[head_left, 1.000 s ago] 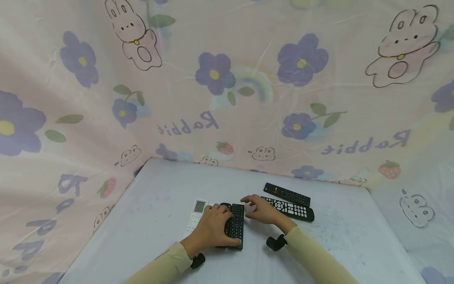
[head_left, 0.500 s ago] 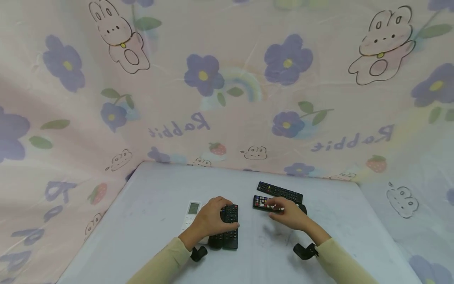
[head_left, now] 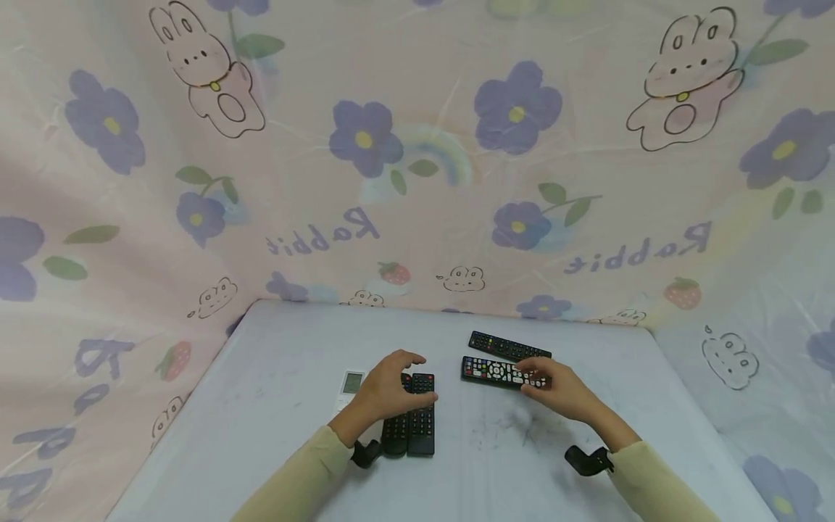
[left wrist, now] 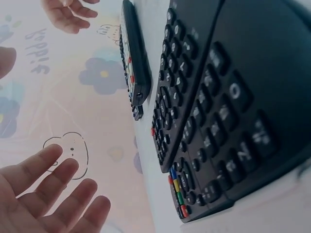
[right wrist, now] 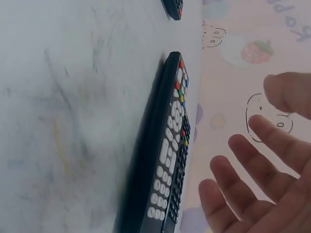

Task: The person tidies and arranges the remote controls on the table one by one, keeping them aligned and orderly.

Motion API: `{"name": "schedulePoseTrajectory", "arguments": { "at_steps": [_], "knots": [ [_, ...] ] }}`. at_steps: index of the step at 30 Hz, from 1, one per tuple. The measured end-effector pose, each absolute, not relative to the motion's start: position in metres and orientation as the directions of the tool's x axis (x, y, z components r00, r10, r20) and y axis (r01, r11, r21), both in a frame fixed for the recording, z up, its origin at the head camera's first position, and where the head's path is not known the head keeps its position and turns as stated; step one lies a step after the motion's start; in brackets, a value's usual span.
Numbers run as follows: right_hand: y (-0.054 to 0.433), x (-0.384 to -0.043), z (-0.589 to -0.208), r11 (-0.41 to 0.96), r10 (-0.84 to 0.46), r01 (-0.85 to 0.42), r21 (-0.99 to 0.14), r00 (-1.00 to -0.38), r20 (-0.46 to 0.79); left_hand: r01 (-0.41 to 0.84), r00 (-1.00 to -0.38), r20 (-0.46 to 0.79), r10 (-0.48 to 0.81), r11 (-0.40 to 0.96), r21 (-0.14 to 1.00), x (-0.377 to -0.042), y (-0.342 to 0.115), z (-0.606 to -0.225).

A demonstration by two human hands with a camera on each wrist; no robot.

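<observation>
My left hand (head_left: 385, 390) hovers over two black remote controls that lie side by side, the right one (head_left: 422, 431) and the left one (head_left: 395, 435). Its fingers and thumb are spread, with nothing between them. Partly behind that hand lies a white remote control with a small screen (head_left: 353, 382). My right hand (head_left: 562, 390) is at the right end of a black remote control with white buttons (right wrist: 167, 150), covering part of it in the head view. In the right wrist view, its fingers (right wrist: 243, 155) are spread and apart from that remote.
Behind the white-buttoned remote lies another slim black remote control (head_left: 499, 344), nearly parallel to it. All of them rest on a pale table (head_left: 280, 406). A patterned cloth (head_left: 417, 217) with rabbits and flowers hangs along the back and sides.
My left hand has lifted off the pair of black remotes. My right hand has moved right, from the left end of the white-buttoned remote to its right end. The head view has shifted slightly.
</observation>
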State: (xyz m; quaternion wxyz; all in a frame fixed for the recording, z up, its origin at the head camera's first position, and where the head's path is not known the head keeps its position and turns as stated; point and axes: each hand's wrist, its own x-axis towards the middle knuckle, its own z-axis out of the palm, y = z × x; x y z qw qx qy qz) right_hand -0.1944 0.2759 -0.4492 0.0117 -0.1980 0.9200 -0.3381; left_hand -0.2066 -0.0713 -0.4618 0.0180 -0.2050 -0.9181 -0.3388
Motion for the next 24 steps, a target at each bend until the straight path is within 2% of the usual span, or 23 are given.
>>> {"name": "schedulePoseTrajectory", "arguments": {
  "at_steps": [8, 17, 24],
  "knots": [
    [0.283, -0.192, -0.445, 0.709, -0.368, -0.361, -0.606, -0.922, 0.119, 0.378, -0.917, 0.155, 0.368, 0.676, 0.632, -0.212, -0.069, -0.458],
    [0.284, -0.193, -0.443, 0.707, -0.353, -0.344, -0.618, -0.929, 0.112, 0.345, -0.911, 0.112, 0.396, 0.586, 0.733, -0.214, -0.064, -0.451],
    [0.288, -0.193, -0.443, 0.743, -0.298, -0.300, -0.599, -0.949, 0.104, 0.320, -0.902, 0.069, 0.426, 0.553, 0.769, -0.222, -0.045, -0.444]
  ]
}}
